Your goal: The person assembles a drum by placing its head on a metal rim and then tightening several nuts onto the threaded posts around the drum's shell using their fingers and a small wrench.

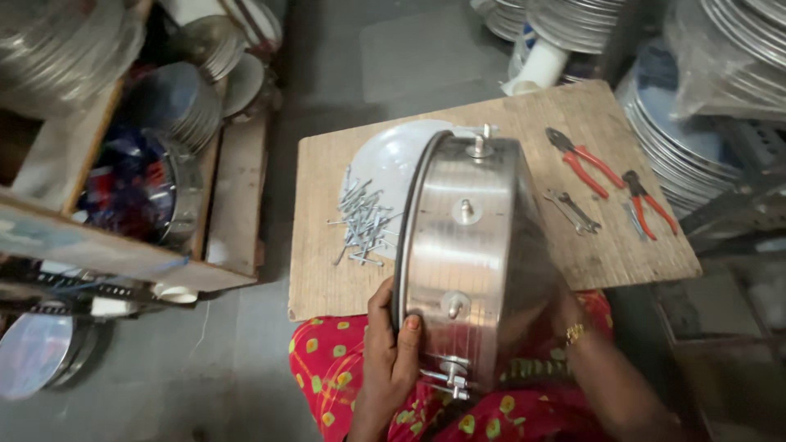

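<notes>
A round, shiny steel drum frame (471, 262) stands on its edge, its curved wall turned up to the camera and its far rim resting on the wooden worktop (327, 278). Threaded tension bolts with metal lugs stud the wall at intervals. The near end sits over the lap.

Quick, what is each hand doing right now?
Left hand: holding the rim of the round steel drum.
Right hand: mostly hidden behind the drum; grip cannot be told.
</notes>
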